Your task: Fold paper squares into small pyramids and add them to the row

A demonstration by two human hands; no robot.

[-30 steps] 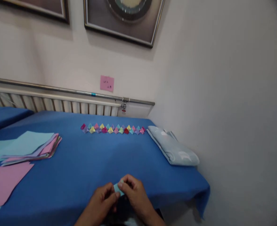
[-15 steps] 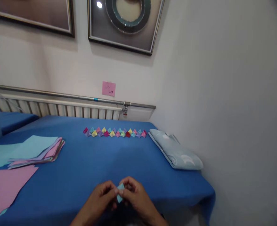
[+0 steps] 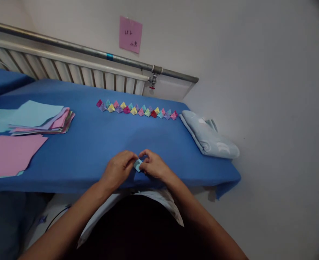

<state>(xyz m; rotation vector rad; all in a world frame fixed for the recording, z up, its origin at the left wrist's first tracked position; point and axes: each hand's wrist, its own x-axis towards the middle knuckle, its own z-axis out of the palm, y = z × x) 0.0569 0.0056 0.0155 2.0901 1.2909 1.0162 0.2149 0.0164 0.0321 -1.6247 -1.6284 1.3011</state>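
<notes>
Pale-blue folded paper piece (image 3: 137,165) is by the front edge of the blue cloth-covered table (image 3: 89,148). Bare right hand (image 3: 154,166) has it pinched; bare left hand (image 3: 119,167) has fingertips right at its edge, can't tell if they're gripping. Looks like a shaping step, so the next move probably calls for a steady right pinch. No containers in sight.

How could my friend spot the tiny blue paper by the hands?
Find the blue cloth, then its near edge. There, between the left hand and right hand, is a small light-blue paper. It's the only paper being held; the colourful folded row and bigger sheets lie on the cloth.
</notes>
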